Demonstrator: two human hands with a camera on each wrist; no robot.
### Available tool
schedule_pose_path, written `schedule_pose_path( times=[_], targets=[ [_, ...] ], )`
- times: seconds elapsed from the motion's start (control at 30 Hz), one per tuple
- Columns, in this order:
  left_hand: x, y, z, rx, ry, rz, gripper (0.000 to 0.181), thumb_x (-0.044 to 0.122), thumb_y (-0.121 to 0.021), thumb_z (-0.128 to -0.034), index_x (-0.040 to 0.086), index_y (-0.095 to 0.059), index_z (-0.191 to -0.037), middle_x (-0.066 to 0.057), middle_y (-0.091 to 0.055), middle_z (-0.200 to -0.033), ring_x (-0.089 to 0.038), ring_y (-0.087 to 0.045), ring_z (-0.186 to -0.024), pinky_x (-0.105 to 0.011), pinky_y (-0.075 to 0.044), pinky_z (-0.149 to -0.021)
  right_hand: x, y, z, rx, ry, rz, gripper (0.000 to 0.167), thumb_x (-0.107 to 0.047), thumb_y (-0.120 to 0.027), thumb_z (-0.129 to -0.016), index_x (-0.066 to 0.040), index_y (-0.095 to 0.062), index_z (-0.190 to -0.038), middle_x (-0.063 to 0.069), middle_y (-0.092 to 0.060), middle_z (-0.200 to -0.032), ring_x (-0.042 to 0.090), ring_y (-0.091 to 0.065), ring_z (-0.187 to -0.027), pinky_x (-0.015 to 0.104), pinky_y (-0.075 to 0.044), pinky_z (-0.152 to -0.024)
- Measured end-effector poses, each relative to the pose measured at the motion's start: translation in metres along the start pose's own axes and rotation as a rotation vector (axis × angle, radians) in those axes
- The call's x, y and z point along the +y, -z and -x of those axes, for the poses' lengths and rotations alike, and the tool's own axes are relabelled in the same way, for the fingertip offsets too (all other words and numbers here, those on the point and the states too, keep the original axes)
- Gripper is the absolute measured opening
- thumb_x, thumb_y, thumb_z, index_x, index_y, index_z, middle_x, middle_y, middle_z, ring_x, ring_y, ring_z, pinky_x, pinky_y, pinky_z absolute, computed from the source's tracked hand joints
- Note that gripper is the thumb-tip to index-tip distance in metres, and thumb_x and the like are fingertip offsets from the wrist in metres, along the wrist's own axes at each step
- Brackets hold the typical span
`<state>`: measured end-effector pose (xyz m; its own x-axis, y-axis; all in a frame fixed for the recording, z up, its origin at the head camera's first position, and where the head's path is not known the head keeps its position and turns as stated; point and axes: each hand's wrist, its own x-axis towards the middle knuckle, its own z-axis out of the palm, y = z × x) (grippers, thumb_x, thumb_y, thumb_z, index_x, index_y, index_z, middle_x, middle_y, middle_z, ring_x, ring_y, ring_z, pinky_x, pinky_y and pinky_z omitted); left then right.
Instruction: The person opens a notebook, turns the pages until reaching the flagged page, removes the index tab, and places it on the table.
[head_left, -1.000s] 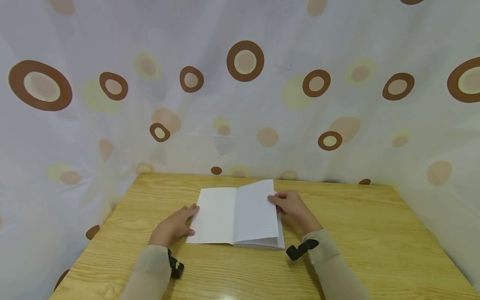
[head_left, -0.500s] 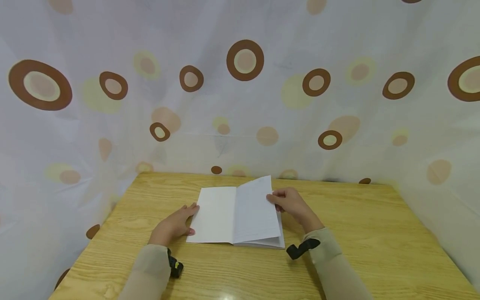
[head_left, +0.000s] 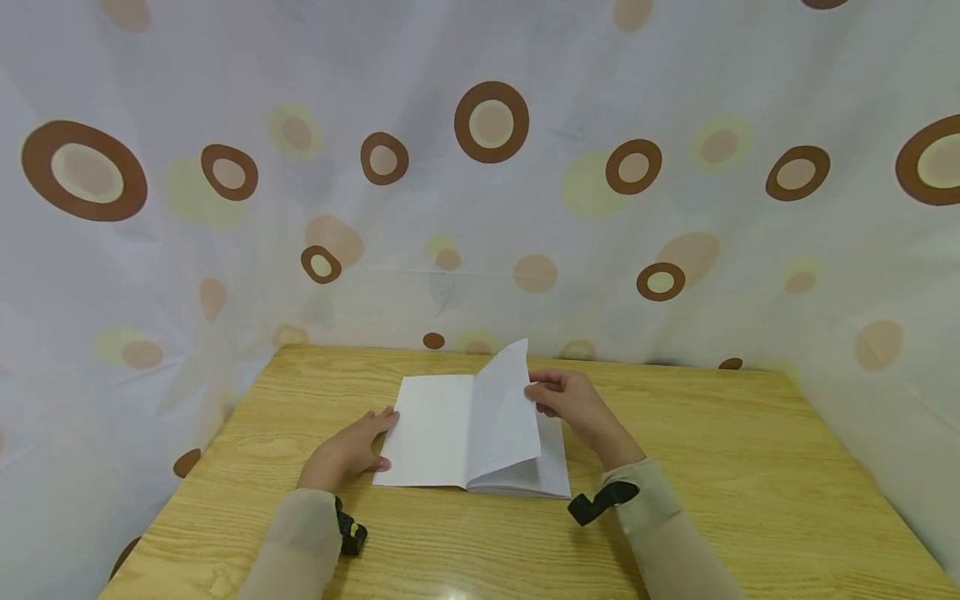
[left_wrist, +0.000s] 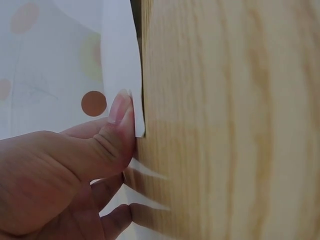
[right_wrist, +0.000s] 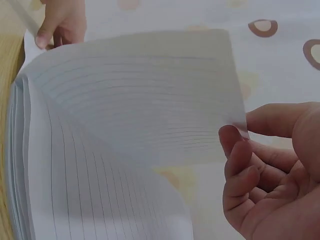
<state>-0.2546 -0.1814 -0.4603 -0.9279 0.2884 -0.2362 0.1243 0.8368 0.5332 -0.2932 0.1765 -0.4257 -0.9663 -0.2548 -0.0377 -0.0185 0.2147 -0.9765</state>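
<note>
An opened notebook (head_left: 431, 433) is being supported by the wooden table (head_left: 750, 458), between the two hands. Its left edge is being pressed by the left hand (head_left: 348, 450), whose thumb and fingers are being held apart. On the right, a lined leaf (head_left: 506, 412) is being pinched at its free edge by the right hand's (head_left: 577, 408) thumb and fingers, and is being held raised above the pages.
</note>
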Motion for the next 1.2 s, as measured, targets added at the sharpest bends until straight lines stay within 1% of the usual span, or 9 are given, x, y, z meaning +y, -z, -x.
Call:
schedule_pose_path(
  times=[0.13, 0.3, 0.47, 0.53, 0.63, 0.77, 1.0, 1.13, 1.2],
  targets=[
    [0.003, 0.002, 0.002, -0.004, -0.006, 0.001, 0.085, 0.012, -0.076, -0.0830, 0.011, -0.032, -0.156, -0.007, -0.022, -0.162, -0.037, -0.014, -0.148, -0.059, -0.022, -0.113, -0.008, -0.006, 0.004, -0.012, 0.011, 0.016, 0.038, -0.012, -0.064, -0.096, 0.010, -0.058, -0.127, 0.006, -0.067, -0.093, 0.015, -0.055, -0.074, 0.024, -0.048, -0.066],
    [0.003, 0.002, 0.002, -0.004, -0.013, 0.008, 0.085, 0.012, -0.076, -0.0819, 0.011, -0.033, -0.155, -0.008, -0.023, -0.162, -0.038, -0.014, -0.148, -0.060, -0.021, -0.114, -0.011, -0.015, 0.007, 0.039, 0.023, 0.033, 0.025, -0.015, -0.066, -0.096, 0.008, -0.067, -0.107, 0.002, -0.060, -0.075, 0.011, -0.048, -0.062, 0.022, -0.041, -0.056],
    [0.001, 0.003, -0.001, -0.001, -0.016, 0.008, 0.084, 0.013, -0.076, -0.0823, 0.011, -0.034, -0.155, -0.006, -0.023, -0.162, -0.036, -0.014, -0.148, -0.059, -0.020, -0.114, -0.010, -0.023, 0.006, 0.091, 0.042, 0.013, 0.024, -0.020, -0.070, -0.094, 0.003, -0.070, -0.096, 0.001, -0.059, -0.067, 0.010, -0.047, -0.058, 0.021, -0.041, -0.054],
    [-0.001, 0.003, -0.003, 0.003, -0.021, 0.006, 0.084, 0.013, -0.076, -0.0826, 0.011, -0.034, -0.155, -0.007, -0.023, -0.162, -0.036, -0.014, -0.148, -0.058, -0.021, -0.114, -0.010, -0.028, 0.006, 0.110, 0.044, 0.002, 0.024, -0.022, -0.070, -0.094, 0.002, -0.071, -0.096, 0.002, -0.061, -0.069, 0.011, -0.049, -0.059, 0.021, -0.043, -0.055],
    [-0.002, 0.004, -0.004, 0.011, -0.023, 0.013, 0.083, 0.012, -0.077, -0.0824, 0.011, -0.036, -0.154, -0.007, -0.025, -0.161, -0.037, -0.016, -0.148, -0.058, -0.021, -0.114, -0.010, -0.036, 0.007, 0.113, 0.061, -0.029, 0.022, -0.019, -0.069, -0.095, 0.003, -0.071, -0.099, 0.004, -0.062, -0.073, 0.013, -0.052, -0.062, 0.022, -0.044, -0.057],
    [-0.005, 0.005, -0.003, 0.014, -0.028, 0.040, 0.081, 0.011, -0.078, -0.0826, 0.010, -0.038, -0.153, -0.010, -0.026, -0.160, -0.039, -0.017, -0.147, -0.058, -0.021, -0.114, -0.008, -0.049, 0.007, 0.091, 0.072, -0.063, 0.019, -0.014, -0.067, -0.096, 0.004, -0.070, -0.102, 0.007, -0.063, -0.076, 0.014, -0.053, -0.064, 0.022, -0.044, -0.057],
    [-0.010, 0.005, 0.000, -0.002, -0.053, 0.065, 0.078, 0.012, -0.079, -0.0827, 0.008, -0.041, -0.151, -0.011, -0.027, -0.160, -0.040, -0.017, -0.146, -0.057, -0.018, -0.115, -0.004, -0.065, 0.009, 0.039, 0.049, -0.073, 0.015, -0.012, -0.067, -0.095, 0.001, -0.069, -0.102, 0.014, -0.068, -0.082, 0.014, -0.054, -0.062, 0.021, -0.041, -0.054],
    [-0.011, 0.005, 0.001, -0.001, -0.077, 0.077, 0.077, 0.011, -0.079, -0.0828, 0.006, -0.042, -0.150, -0.012, -0.028, -0.159, -0.041, -0.018, -0.146, -0.057, -0.018, -0.115, -0.001, -0.071, 0.011, 0.017, 0.044, -0.065, 0.017, -0.016, -0.069, -0.094, 0.000, -0.069, -0.100, 0.013, -0.069, -0.081, 0.015, -0.054, -0.062, 0.022, -0.041, -0.054],
    [-0.011, 0.004, 0.002, 0.003, -0.086, 0.084, 0.075, 0.010, -0.078, -0.0834, 0.005, -0.043, -0.149, -0.013, -0.028, -0.159, -0.041, -0.018, -0.146, -0.058, -0.017, -0.115, 0.002, -0.074, 0.012, 0.019, 0.043, -0.055, 0.017, -0.017, -0.070, -0.094, -0.001, -0.070, -0.100, 0.009, -0.069, -0.080, 0.015, -0.054, -0.063, 0.022, -0.042, -0.054]
  ],
)
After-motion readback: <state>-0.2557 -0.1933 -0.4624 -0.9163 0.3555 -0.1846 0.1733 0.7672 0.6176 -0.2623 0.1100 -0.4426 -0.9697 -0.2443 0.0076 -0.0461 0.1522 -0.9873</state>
